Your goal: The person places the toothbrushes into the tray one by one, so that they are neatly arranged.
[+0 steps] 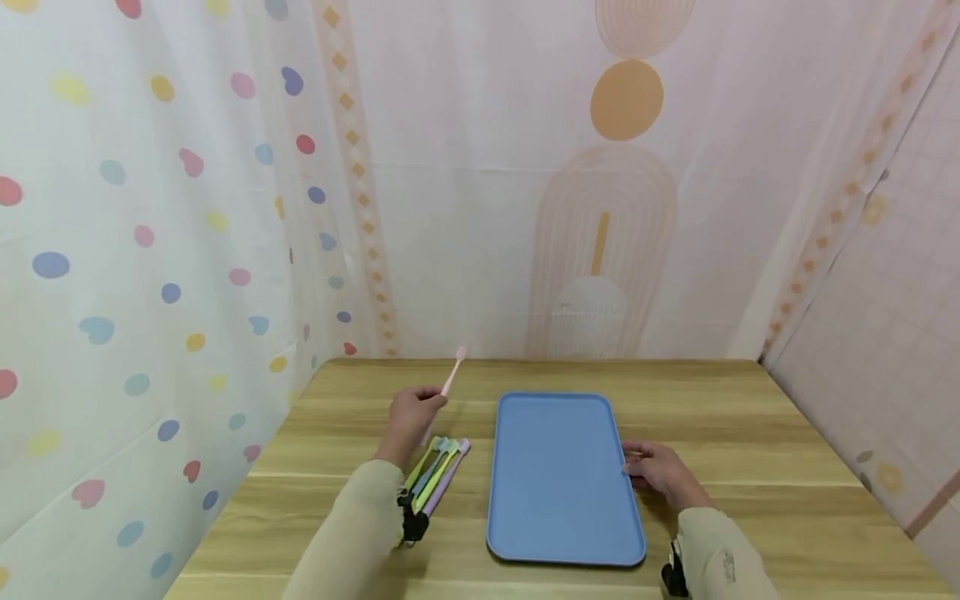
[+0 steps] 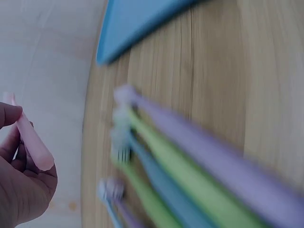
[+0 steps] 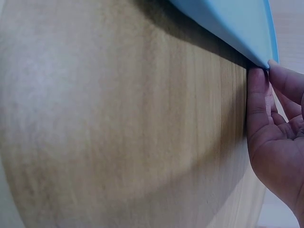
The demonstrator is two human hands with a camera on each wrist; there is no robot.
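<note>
Pink toothbrush (image 1: pixel 452 380) pinched in the fingers of the left hand (image 1: pixel 415 414), its head beyond the fingertips; purple, green and blue toothbrushes (image 1: pixel 435 481) on the wood-grain table (image 1: pixel 750 450), below those fingers; right hand (image 1: pixel 662 468) pinching the rim of the blue tray (image 1: pixel 564 479), which lies between both hands' fingers

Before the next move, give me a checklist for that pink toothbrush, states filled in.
1. Pink toothbrush held by the left hand: ok.
2. Pink toothbrush clear of the bunched toothbrushes: ok, by the left wrist view.
3. Over the blue tray, if that is its destination: not ok, left of it.
4. Right hand touching the blue tray's right rim: ok.
5. Rim pinched rather than just touched: cannot tell.
6. Bunched toothbrushes' handles fully visible from the head: not ok, black wrist device hides some.
</note>
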